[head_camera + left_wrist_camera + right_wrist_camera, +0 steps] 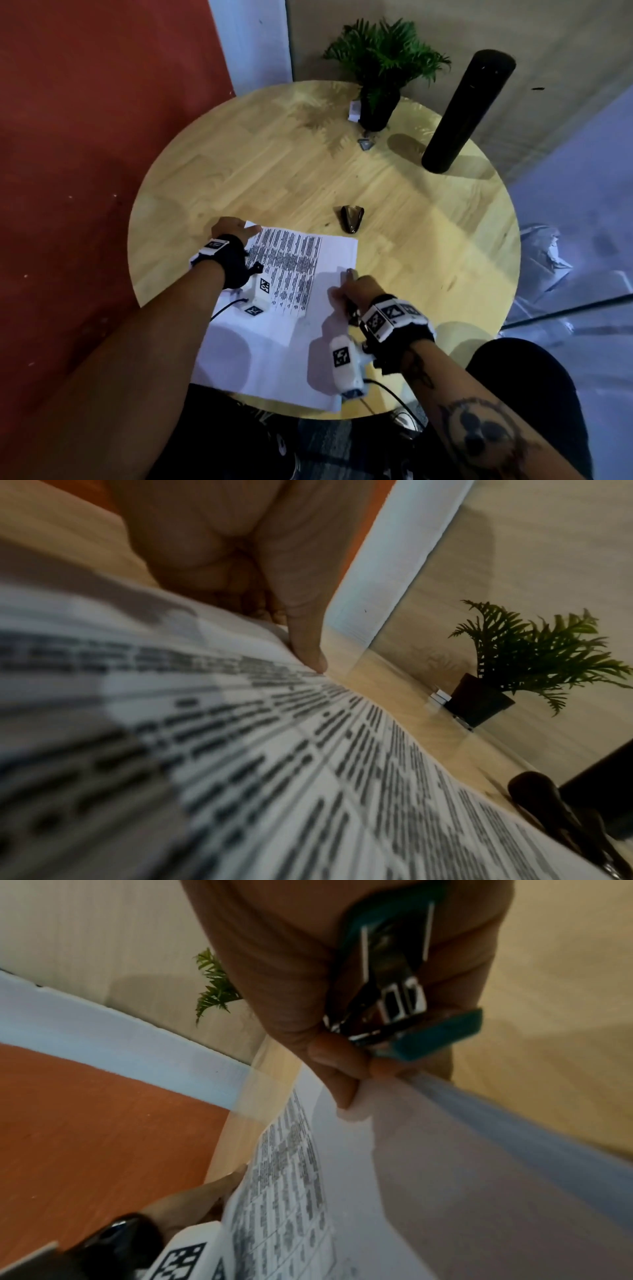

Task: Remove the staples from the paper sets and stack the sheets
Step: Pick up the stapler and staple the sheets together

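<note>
Looking from the head view, we note the left hand (236, 229) flat on the far left corner of the printed sheet (291, 270) on the table (411, 240), while the right hand (349, 291) lifts a blank sheet (274, 356) by its edge, a second remover (352, 219) lying apart. From the left wrist, straight fingers (304, 642) only press the corner, so a hard pull could slide the stack. From the right wrist, thumb and finger pinch the paper with the teal remover (394, 988) clenched in the same palm; we judge it may drop or tear the sheet.

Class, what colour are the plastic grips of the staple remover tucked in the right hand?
Teal blue, on the staple remover; the right wrist view shows it best.
</note>
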Available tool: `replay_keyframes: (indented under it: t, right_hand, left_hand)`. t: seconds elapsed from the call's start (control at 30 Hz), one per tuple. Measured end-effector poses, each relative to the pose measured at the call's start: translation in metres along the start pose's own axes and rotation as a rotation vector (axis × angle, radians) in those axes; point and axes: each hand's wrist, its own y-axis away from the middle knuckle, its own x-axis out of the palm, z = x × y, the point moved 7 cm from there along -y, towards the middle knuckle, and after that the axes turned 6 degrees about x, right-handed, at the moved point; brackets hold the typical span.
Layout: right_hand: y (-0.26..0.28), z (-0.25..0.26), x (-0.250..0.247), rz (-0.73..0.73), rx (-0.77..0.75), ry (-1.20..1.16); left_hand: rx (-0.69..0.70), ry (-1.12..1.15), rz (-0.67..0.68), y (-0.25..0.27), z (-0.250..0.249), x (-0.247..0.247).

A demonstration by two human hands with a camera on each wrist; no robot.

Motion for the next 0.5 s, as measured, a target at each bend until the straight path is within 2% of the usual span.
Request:
replay_keyframes:
  t: [0.07, 0.2, 0.3, 0.5]
  right_hand:
    - [0.000, -0.009, 0.003, 0.011, 0.046, -0.070]
    - [-0.014, -0.001, -0.024, 0.026, 0.044, -0.181]
    - [-0.028, 0.007, -0.051, -0.109, 0.054, -0.106]
    - [-0.031, 0.014, -0.065, -0.178, 0.039, 0.103]
  left_hand:
    - [0.009, -0.031, 0.038, 0.000, 0.005, 0.000]
    - [0.038, -0.108, 0.042, 0.003, -0.009, 0.003]
    - [0.050, -0.113, 0.045, 0.001, -0.025, 0.011]
    - [0.103, -0.106, -0.014, -0.008, -0.048, 0.022]
